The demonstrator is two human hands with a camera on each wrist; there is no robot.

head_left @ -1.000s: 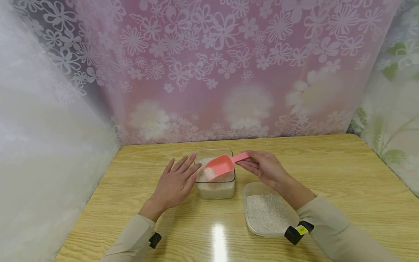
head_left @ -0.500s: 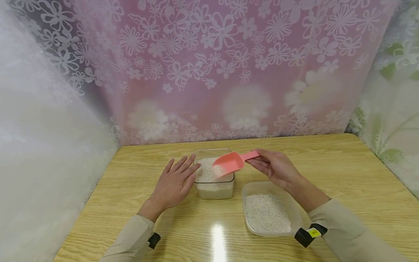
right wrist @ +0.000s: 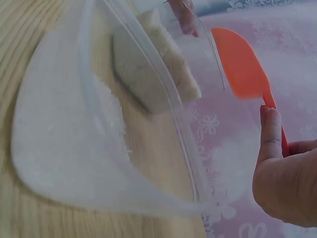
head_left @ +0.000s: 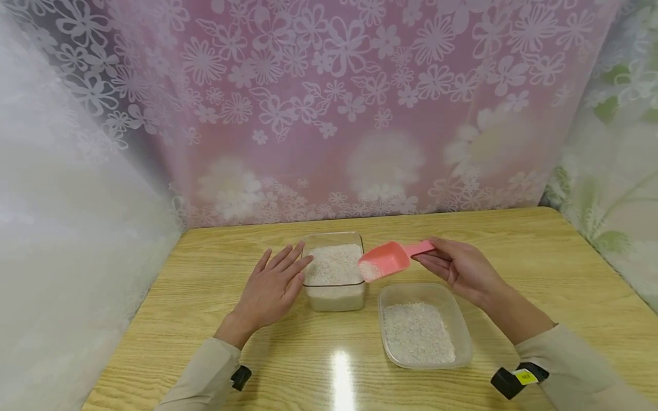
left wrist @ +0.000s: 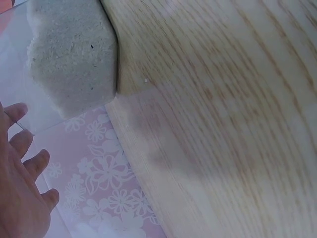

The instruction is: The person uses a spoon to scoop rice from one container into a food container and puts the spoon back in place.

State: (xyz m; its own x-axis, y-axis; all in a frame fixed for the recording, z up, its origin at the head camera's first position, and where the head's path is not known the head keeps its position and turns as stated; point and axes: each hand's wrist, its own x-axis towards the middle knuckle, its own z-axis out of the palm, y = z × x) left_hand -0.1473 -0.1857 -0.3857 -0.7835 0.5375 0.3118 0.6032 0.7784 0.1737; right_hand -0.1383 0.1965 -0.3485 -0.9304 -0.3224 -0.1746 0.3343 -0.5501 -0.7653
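My right hand (head_left: 470, 271) pinches the handle of a pink scoop (head_left: 392, 258) between thumb and fingers. A little white grain that looks like rice lies at the scoop's front lip, which overlaps the right rim of a clear square container (head_left: 336, 301). That container holds a thick layer of white grain (head_left: 334, 264). My left hand (head_left: 268, 294) has its fingers spread and straight, fingertips at the container's left rim. In the right wrist view the scoop (right wrist: 240, 64) shows from its underside, above the containers.
A translucent plastic tub (head_left: 465, 345) with more white grain (head_left: 418, 334) stands at the front right, below the right hand. Both containers stand on a wood-grain table (head_left: 226, 245). A pink flowered curtain (head_left: 319, 142) hangs behind the table's back edge.
My right hand has moved right with the scoop, from over the clear container to its right rim. More of the grain inside now shows. The left hand has stayed in place.
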